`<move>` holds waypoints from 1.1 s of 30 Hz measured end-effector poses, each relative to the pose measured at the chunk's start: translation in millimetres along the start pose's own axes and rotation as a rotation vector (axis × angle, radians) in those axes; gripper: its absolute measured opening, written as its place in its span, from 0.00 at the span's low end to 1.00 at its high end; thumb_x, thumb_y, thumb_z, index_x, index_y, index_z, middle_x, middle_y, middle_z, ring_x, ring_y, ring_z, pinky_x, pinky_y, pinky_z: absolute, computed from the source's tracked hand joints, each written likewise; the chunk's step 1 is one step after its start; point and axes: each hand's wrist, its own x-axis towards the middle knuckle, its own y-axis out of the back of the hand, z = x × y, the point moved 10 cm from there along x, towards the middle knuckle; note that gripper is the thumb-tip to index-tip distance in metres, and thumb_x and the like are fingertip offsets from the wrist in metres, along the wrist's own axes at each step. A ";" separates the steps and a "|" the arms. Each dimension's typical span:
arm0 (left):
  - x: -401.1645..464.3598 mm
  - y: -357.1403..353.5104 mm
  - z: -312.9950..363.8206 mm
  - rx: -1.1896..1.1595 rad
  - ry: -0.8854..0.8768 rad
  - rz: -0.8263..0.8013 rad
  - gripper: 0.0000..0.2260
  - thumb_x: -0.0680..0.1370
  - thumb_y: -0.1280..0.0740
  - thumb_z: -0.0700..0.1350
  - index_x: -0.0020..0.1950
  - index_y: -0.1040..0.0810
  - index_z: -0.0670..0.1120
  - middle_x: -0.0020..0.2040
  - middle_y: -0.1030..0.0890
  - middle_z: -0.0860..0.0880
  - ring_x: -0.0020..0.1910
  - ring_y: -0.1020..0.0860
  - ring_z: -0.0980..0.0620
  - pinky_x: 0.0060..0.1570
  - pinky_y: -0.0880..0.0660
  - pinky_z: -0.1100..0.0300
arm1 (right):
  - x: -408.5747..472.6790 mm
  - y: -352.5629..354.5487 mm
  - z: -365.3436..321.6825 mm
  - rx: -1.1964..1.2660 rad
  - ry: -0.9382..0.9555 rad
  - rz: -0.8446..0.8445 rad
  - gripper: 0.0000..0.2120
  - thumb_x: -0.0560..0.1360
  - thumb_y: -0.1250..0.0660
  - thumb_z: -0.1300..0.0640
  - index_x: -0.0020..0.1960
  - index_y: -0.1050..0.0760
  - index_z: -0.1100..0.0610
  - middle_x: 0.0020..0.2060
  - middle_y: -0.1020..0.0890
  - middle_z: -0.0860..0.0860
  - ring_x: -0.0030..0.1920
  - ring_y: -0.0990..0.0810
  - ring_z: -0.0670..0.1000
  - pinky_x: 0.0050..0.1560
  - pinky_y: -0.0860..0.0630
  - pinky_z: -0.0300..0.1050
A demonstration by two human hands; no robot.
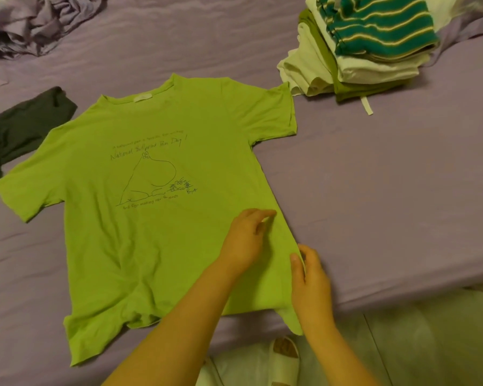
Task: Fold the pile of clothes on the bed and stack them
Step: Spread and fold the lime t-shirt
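Note:
A lime green T-shirt (151, 190) with a line drawing and handwriting on its front lies spread flat, front up, on the purple bed sheet (388, 190). My left hand (246, 240) rests on the shirt near its right side seam, fingers curled and pinching the fabric there. My right hand (310, 277) pinches the same side edge lower down, close to the hem. A stack of folded clothes (354, 48), white and green with a teal striped piece on top, stands at the back right.
A dark garment (20, 129) lies unfolded at the left, touching the shirt's sleeve. Crumpled purple fabric (34, 20) is heaped at the back left. The bed's edge runs along the lower right, with floor and a slipper (285, 358) below.

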 end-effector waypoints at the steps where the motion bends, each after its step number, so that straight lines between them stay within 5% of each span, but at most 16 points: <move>1: -1.4 -0.9 -3.8 0.002 0.006 -0.006 0.18 0.78 0.42 0.33 0.64 0.24 0.44 0.60 0.25 0.41 0.61 0.28 0.46 0.60 0.36 0.62 | 0.0 1.3 5.5 -0.043 -0.022 -0.004 0.09 0.78 0.38 0.54 0.57 0.28 0.54 0.45 0.24 0.47 0.41 0.25 0.51 0.39 0.32 0.43; 6: -8.3 -28.8 -18.7 0.135 0.054 -0.137 0.14 0.77 0.36 0.37 0.59 0.19 0.49 0.54 0.25 0.42 0.55 0.26 0.44 0.56 0.34 0.60 | -7.0 11.5 -6.4 -0.477 0.177 0.057 0.08 0.68 0.25 0.61 0.41 0.24 0.56 0.51 0.21 0.56 0.49 0.22 0.61 0.44 0.28 0.51; 13: -22.6 -42.1 -27.5 0.333 -0.032 -0.087 0.13 0.77 0.35 0.42 0.58 0.19 0.54 0.54 0.26 0.47 0.56 0.32 0.46 0.55 0.36 0.60 | -28.8 -18.8 8.7 -0.713 0.221 -0.121 0.11 0.61 0.20 0.50 0.34 0.21 0.52 0.38 0.21 0.51 0.39 0.22 0.56 0.37 0.27 0.50; 24: -19.1 -30.4 -9.9 0.355 -0.083 -0.021 0.08 0.75 0.32 0.48 0.53 0.19 0.52 0.51 0.28 0.47 0.55 0.32 0.46 0.53 0.35 0.57 | -30.4 7.7 9.7 -0.373 0.167 -0.031 0.10 0.64 0.24 0.64 0.31 0.25 0.57 0.53 0.21 0.55 0.52 0.23 0.59 0.50 0.33 0.49; 27: -14.1 -24.9 8.9 0.315 -0.124 0.019 0.07 0.74 0.32 0.47 0.51 0.19 0.51 0.48 0.27 0.46 0.52 0.30 0.46 0.52 0.34 0.53 | -17.9 18.7 7.7 -0.232 0.162 -0.052 0.10 0.68 0.28 0.66 0.32 0.26 0.58 0.55 0.25 0.56 0.49 0.22 0.57 0.49 0.26 0.51; 33: -10.4 -36.9 9.6 0.082 -0.058 -0.024 0.08 0.77 0.35 0.40 0.54 0.21 0.44 0.50 0.22 0.42 0.53 0.26 0.44 0.55 0.31 0.49 | 5.7 23.5 23.5 -0.223 0.092 -0.015 0.08 0.72 0.33 0.66 0.36 0.28 0.61 0.36 0.25 0.54 0.34 0.26 0.57 0.35 0.33 0.46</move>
